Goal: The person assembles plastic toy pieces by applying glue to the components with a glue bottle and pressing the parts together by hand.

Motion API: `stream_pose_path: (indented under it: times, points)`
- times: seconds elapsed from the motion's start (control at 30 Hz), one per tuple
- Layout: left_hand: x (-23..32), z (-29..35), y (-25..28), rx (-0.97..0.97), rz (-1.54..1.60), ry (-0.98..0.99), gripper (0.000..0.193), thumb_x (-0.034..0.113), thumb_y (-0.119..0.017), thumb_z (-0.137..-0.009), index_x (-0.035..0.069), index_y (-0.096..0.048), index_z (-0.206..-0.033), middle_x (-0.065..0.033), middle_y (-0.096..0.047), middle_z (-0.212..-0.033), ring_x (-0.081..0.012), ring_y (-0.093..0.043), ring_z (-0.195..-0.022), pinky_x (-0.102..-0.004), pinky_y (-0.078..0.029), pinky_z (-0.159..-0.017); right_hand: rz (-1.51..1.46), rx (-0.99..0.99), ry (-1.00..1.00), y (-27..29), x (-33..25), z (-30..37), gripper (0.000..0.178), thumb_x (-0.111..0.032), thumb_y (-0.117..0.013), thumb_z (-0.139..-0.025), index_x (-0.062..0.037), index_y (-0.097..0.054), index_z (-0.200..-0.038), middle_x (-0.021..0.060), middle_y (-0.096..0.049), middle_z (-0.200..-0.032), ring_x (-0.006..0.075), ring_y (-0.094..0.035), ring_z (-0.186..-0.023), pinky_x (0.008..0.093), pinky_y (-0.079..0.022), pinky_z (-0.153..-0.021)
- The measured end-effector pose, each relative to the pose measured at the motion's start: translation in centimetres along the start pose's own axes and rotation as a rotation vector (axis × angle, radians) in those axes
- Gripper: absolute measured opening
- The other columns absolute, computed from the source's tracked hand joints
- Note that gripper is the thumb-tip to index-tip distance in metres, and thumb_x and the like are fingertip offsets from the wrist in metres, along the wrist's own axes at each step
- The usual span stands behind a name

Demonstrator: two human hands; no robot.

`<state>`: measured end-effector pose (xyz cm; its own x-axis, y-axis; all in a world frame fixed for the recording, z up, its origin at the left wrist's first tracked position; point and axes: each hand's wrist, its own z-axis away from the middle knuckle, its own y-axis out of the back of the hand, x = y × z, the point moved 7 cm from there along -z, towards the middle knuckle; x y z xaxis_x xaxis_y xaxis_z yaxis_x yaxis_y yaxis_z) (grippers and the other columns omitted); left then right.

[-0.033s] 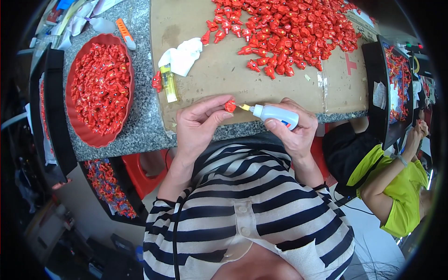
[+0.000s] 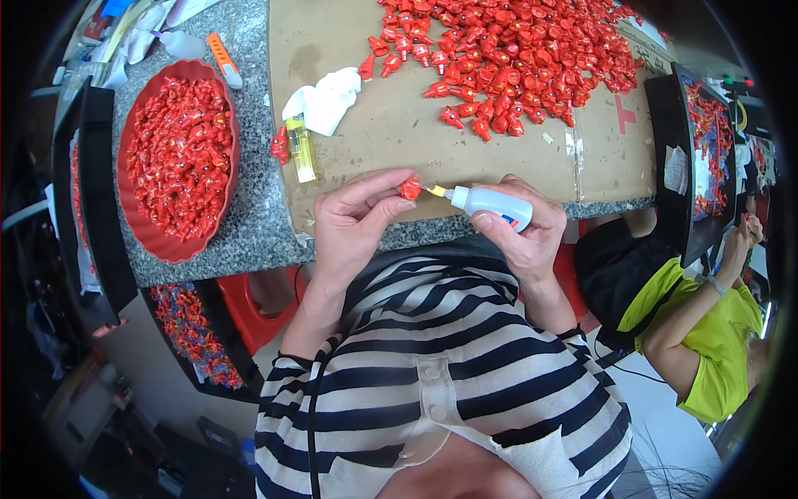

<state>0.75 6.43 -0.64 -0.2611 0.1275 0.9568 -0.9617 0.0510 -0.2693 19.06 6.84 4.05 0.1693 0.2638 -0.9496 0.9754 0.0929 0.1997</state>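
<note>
Between the thumb and fingers of my left hand (image 2: pixel 357 218) is a small red plastic piece (image 2: pixel 411 189). A white squeeze bottle (image 2: pixel 497 205) with a yellow tip lies in the grip of my right hand (image 2: pixel 532 233). Its thin nozzle points left and reaches the red piece or stops just short of it; I cannot tell which. Both hands are above the near edge of the cardboard sheet (image 2: pixel 366 158). Beyond them spreads a large heap of similar red pieces (image 2: pixel 507 66).
To the left, a red scalloped tray (image 2: pixel 125 170) is full of red pieces. An orange utility knife (image 2: pixel 223 58) lies beside it. White tissue (image 2: pixel 326 101), a yellow clear lighter (image 2: pixel 301 154) and one red piece (image 2: pixel 279 145) sit nearby. At right is a person in a yellow-green shirt (image 2: pixel 706 349).
</note>
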Motion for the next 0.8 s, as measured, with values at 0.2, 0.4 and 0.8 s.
stream_pose_path:
  times: [0.2,0.4,0.8]
  points:
    - [-0.5,0.0,0.2,0.01,0.046,0.038,0.029,-0.009,-0.06,-0.076,-0.007,-0.057,-0.105,-0.011,-0.063,-0.093,-0.0131,-0.061,-0.084,-0.0222,-0.05,-0.075,-0.045,0.035,-0.032,0.6,0.1,0.2,0.028,-0.002,-0.072,-0.065,0.0037,-0.062,-0.091,0.0099,-0.062,-0.075,0.0123,-0.054,-0.062,0.0229,-0.041,-0.055]
    - [0.4,-0.3,-0.3,0.025,0.122,-0.033,0.025,-0.011,-0.059,-0.075,-0.008,-0.054,-0.099,-0.0117,-0.062,-0.091,-0.0137,-0.061,-0.082,-0.0231,-0.051,-0.073,-0.045,0.115,-0.053,0.0,1.4,-1.0,0.03,0.002,-0.066,-0.068,0.0007,-0.06,-0.097,0.0121,-0.06,-0.097,0.019,-0.057,-0.09,0.0283,-0.043,-0.079]
    - [-0.3,0.2,0.5,0.063,0.076,0.006,0.024,-0.01,-0.059,-0.075,-0.005,-0.055,-0.098,-0.0089,-0.062,-0.089,-0.0116,-0.06,-0.079,-0.0212,-0.049,-0.071,0.262,0.088,0.006,-0.8,-0.8,-3.3,0.033,-0.005,-0.069,-0.07,-0.0021,-0.059,-0.101,0.0118,-0.061,-0.096,0.0198,-0.06,-0.085,0.0291,-0.047,-0.072]
